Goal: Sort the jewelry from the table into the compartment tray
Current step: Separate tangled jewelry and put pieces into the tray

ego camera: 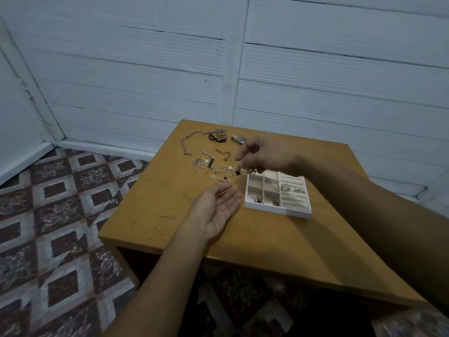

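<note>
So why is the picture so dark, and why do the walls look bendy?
Head view: the light is dim, so everything looks grey and dull; the wide lens bows the wall boards; the right arm throws a soft shadow on the table beside the tray; the small piece pinched by the right hand is too blurry to name.

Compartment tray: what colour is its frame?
White, with pale beige lining; head view shows the compartment tray best.
</note>
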